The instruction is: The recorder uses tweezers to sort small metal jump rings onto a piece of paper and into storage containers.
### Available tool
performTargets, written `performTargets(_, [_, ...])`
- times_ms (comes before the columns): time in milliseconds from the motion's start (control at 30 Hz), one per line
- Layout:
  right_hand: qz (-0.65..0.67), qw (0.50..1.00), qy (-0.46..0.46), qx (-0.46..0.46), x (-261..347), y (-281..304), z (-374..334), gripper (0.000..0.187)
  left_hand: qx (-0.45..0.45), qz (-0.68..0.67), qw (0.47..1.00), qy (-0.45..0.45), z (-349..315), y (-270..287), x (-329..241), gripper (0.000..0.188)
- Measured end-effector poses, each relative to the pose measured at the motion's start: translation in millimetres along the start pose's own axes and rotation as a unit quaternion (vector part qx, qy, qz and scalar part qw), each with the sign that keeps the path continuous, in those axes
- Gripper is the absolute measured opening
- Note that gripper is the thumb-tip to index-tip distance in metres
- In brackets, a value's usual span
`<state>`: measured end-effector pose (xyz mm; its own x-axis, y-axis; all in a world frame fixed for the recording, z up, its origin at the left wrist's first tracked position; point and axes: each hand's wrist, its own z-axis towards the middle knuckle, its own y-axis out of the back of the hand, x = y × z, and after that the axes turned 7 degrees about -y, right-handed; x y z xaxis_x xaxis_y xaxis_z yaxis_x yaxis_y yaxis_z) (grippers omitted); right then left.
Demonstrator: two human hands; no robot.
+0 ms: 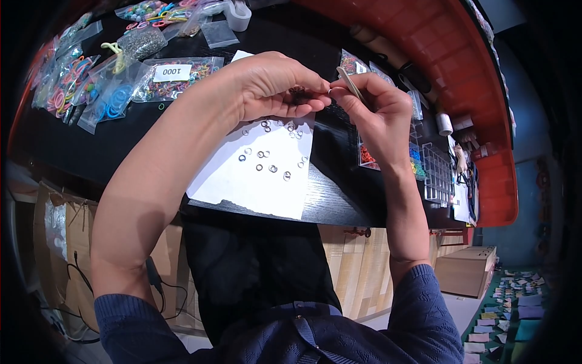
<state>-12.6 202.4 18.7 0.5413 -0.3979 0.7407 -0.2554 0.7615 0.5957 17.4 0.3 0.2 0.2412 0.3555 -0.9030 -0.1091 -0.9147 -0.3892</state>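
Observation:
Above the white paper, my left hand is cupped, with dark small rings in its palm. Its thumb and forefinger pinch together at the tip. My right hand meets it there, fingers closed, with pale tweezers held between them. A tiny light piece shows where the fingertips meet, too small to name. Several small metal rings lie scattered on the paper, some singly and some linked or overlapping. The paper's far part is hidden behind my left hand.
Bags of coloured rings and beads fill the far left of the black table. At right are a divided clear box and red pieces. A red bin wall curves behind; a white spool stands near it.

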Motion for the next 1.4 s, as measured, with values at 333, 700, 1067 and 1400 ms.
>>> performTargets(333, [0.016, 1.000, -0.001, -0.001, -2, -2, 0, 0.010, 0.011, 0.002, 1.000, -0.003, 1, 3, 1, 0.020])
performTargets(700, [0.013, 1.000, 0.018, -0.010, -4, -5, 0, 0.008, 0.016, 0.035, 0.999, -0.010, 1, 1, 1, 0.023])
performTargets(1067, [0.213, 0.955, -0.204, 0.019, 5, 6, 3, 0.013, -0.010, -0.059, 0.998, -0.025, 4, 2, 2, 0.021])
performTargets(1400, [0.063, 0.997, -0.012, -0.049, -5, -7, 0, 0.009, 0.003, -0.088, 0.996, -0.014, 5, 3, 2, 0.017])
